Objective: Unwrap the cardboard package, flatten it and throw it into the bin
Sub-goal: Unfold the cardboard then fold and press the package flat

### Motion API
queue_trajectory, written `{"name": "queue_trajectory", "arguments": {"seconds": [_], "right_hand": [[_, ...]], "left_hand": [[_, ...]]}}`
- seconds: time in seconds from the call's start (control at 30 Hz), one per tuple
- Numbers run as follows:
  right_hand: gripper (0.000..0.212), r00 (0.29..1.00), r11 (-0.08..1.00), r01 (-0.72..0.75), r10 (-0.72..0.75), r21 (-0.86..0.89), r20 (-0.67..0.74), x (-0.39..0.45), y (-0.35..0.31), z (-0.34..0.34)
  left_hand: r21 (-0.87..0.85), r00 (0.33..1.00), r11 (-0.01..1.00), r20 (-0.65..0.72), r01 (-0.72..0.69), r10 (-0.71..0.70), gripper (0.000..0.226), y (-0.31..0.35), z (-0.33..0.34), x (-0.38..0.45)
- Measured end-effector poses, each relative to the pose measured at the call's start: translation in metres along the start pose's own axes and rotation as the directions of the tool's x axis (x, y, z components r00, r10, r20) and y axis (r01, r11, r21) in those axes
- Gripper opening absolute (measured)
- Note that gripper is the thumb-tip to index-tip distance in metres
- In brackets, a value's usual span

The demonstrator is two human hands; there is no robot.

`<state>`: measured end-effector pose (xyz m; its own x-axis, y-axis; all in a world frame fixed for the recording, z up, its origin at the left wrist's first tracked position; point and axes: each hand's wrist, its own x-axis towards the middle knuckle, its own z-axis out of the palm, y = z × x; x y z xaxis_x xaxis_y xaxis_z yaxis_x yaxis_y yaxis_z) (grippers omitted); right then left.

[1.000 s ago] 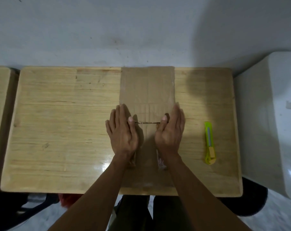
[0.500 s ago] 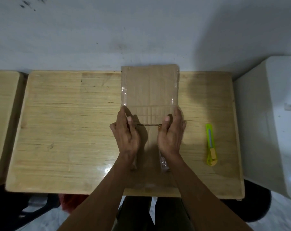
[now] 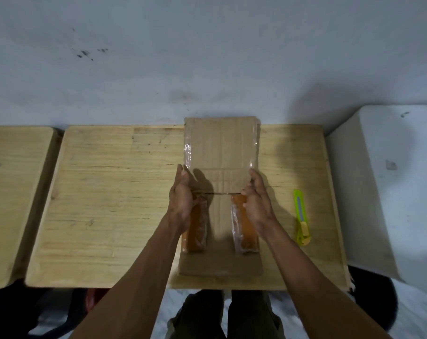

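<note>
Two side flaps gripped, left hand [image 3: 181,199] & right hand [image 3: 257,201], cardboard package [image 3: 221,148] on table [image 3: 109,192]

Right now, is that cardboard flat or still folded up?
Partly unfolded. The cardboard lies spread along the table, but both hands hold its taped side flaps raised on edge.

Wooden table [image 3: 109,204] w/ opened cardboard package [image 3: 221,148] at centre, green cutter, prob. utility knife [image 3: 301,217], right.

cardboard package [image 3: 221,148] | brown, opened out | flat along table's middle | two side flaps raised | clear tape on edges
</note>
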<state>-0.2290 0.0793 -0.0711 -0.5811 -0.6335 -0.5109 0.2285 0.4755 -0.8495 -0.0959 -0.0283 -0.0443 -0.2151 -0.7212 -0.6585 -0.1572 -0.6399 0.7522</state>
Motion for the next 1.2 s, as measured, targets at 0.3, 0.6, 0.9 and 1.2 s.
{"name": "queue_trajectory", "arguments": {"seconds": [0.3, 0.6, 0.9, 1.2], "right_hand": [[0.066, 0.996, 0.972, 0.058, -0.04, 0.227, -0.082, -0.03, -0.007, -0.001], [0.082, 0.992, 0.901, -0.123, 0.096, 0.416, 0.085, -0.041, -0.018, -0.018], [0.069, 0.977, 0.969, -0.115, 0.07, 0.219, 0.202, -0.046, -0.03, -0.038], [0.077, 0.918, 0.979, -0.034, 0.11, -0.202, 0.381, -0.041, -0.024, -0.038]], "left_hand": [[-0.332, 0.998, 0.942, -0.009, 0.048, -0.054, 0.056, 0.004, -0.013, -0.013], [-0.39, 0.981, 0.906, 0.161, 0.164, -0.109, 0.087, 0.008, -0.034, -0.023], [-0.023, 0.957, 0.986, 0.247, 0.163, -0.153, 0.091, 0.017, -0.043, -0.027], [0.453, 0.937, 0.887, 0.341, -0.088, -0.081, 0.078, 0.007, -0.04, -0.034]]}}
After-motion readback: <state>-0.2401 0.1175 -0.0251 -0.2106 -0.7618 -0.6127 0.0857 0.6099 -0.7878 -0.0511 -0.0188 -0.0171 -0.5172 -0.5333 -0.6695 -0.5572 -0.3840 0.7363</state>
